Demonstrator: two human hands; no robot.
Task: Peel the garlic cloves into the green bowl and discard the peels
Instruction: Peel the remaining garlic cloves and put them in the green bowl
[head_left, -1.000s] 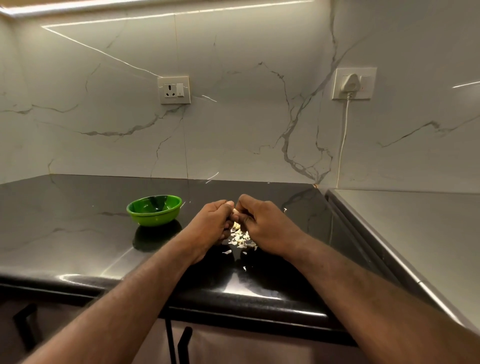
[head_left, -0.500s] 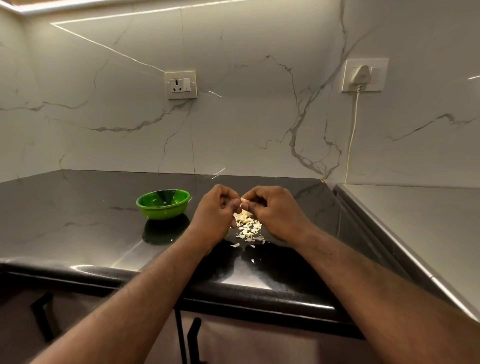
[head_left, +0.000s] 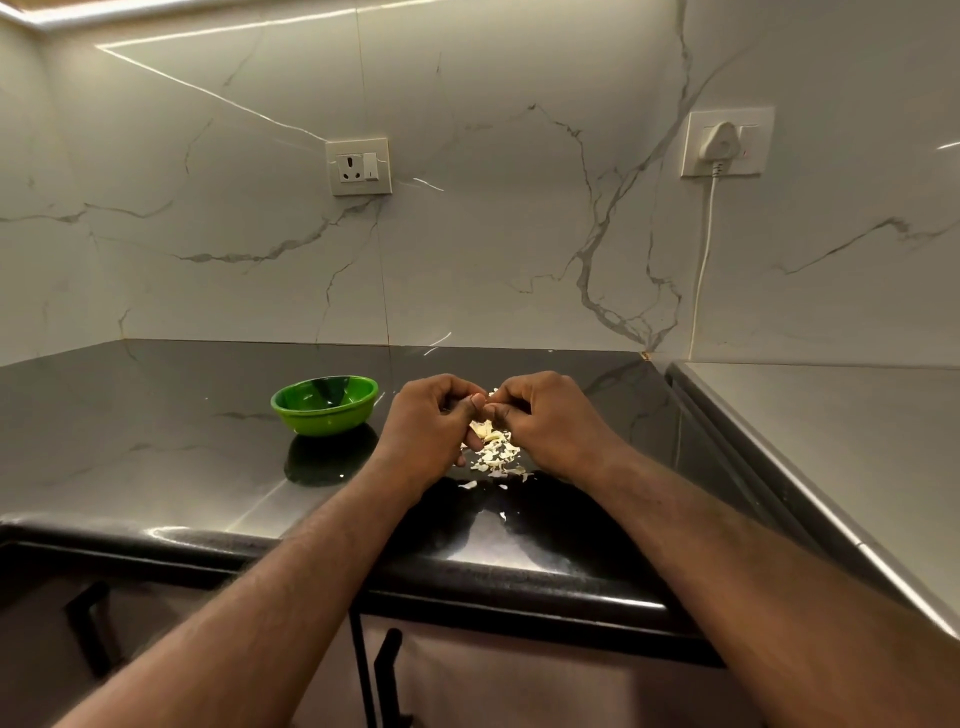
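Both hands are curled with fingertips meeting: the left hand (head_left: 431, 426) and right hand (head_left: 545, 421) pinch a clove (head_left: 491, 394), mostly hidden, just above the peels (head_left: 496, 454) heaped on the counter (head_left: 156, 441). The bowl (head_left: 327, 420) stands apart to the left, so a slick clove could squirt from the pinch and land among the peels or skid off the front edge. Flakes clinging to the fingers may also ride into the bowl with it
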